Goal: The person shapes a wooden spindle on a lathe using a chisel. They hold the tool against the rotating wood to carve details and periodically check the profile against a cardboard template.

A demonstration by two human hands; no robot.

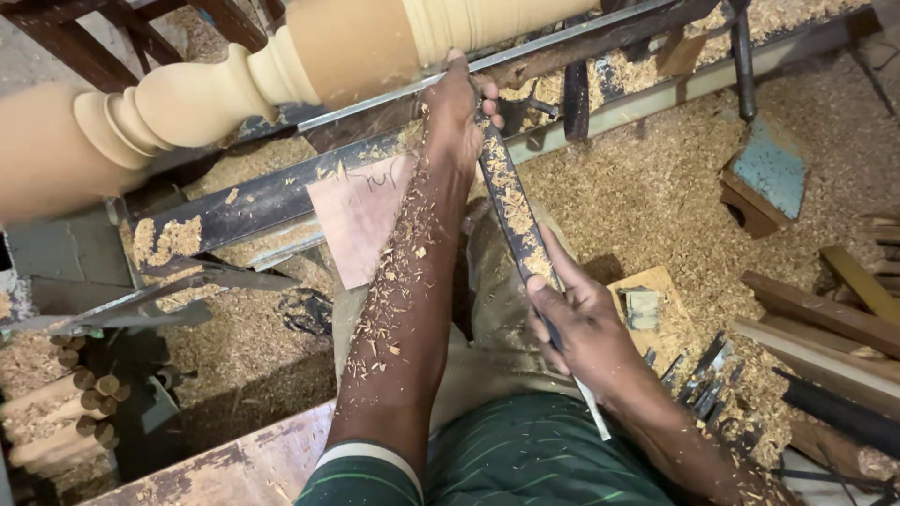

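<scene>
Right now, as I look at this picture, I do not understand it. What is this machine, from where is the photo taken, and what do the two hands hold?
The camera sits on the person's head and looks down at their arms. The machine is a wood lathe: it holds a pale wooden post, shaped with rounded rings. Both hands hold one long chisel, covered with shavings. The left hand presses its front end on the metal bar beside the post; the right hand grips the handle. Sawdust covers the floor, and more chisels lie at the right.

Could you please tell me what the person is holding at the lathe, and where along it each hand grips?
A long chisel: the left hand grips its front end by the turned wood, the right hand its handle end.
</scene>
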